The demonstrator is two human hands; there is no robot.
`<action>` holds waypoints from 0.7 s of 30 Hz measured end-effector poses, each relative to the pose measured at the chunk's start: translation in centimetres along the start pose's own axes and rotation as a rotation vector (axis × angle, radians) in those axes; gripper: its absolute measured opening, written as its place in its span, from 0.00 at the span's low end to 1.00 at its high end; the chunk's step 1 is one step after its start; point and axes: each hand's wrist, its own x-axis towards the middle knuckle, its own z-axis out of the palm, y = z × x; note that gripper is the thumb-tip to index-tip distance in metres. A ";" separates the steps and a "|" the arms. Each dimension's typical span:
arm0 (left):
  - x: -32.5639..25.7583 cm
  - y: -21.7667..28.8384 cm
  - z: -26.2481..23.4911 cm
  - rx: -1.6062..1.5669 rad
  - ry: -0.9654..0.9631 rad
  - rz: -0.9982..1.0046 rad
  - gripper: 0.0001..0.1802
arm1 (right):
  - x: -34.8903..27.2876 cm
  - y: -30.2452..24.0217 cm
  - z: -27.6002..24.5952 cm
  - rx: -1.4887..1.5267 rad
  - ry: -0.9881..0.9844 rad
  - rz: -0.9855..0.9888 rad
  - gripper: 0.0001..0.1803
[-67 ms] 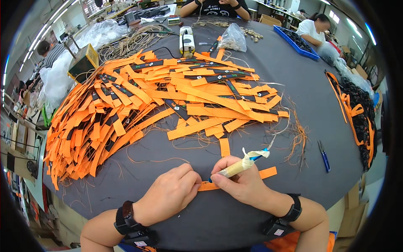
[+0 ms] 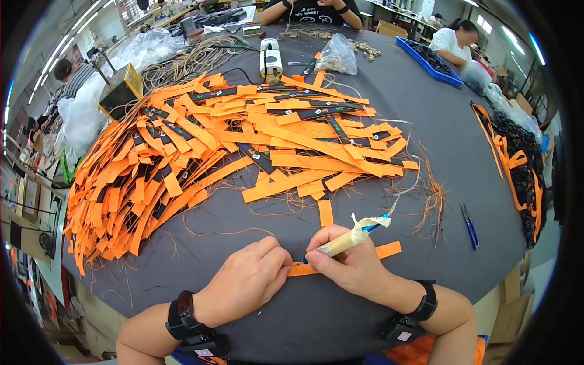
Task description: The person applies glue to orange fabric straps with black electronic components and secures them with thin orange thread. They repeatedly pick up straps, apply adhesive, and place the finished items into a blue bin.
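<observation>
Both hands work low over the dark grey cloth-like worktop [image 2: 267, 328], set a little apart, with a narrow flat strip of bright orange webbing [image 2: 389, 249] bridging the gap between them. The strip lies near the person's edge of the worktop, its right end showing past the right hand [image 2: 350, 261]. The left hand [image 2: 252, 274] is curled, knuckles up, fingertips drawn together over the strip's left part; whether they pinch it or only press it cannot be told. The right hand is closed around a pen-shaped tool wrapped in cream tape with blue ends [image 2: 344, 243], slanted so that its narrow tip meets or nearly meets the strip beside the left fingers; actual contact cannot be told. A thin pale tube or cord [image 2: 417, 173] rises from the tool's upper end. Beyond the hands spreads a large heap of orange strips with black sections [image 2: 137, 176], with one strip end jutting toward the right hand. Fine orange loose threads [image 2: 433, 194] lie tangled at the heap's right side. Further right, well apart from the hands, rest small blue-handled snips [image 2: 470, 231]. Behind the heap: a white box-shaped device [image 2: 271, 59] and, near it, a clear plastic bag [image 2: 337, 56].
</observation>
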 end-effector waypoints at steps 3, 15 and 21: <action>0.1 0.0 0.1 -0.027 0.035 -0.001 0.06 | -0.1 -0.1 0.1 0.015 0.020 0.011 0.08; 0.1 -0.2 0.1 -0.054 0.022 -0.011 0.04 | -0.1 0.0 0.0 0.003 0.006 0.009 0.08; 0.2 -0.1 0.1 -0.045 0.028 -0.024 0.05 | 0.0 0.0 0.0 -0.035 0.006 -0.020 0.09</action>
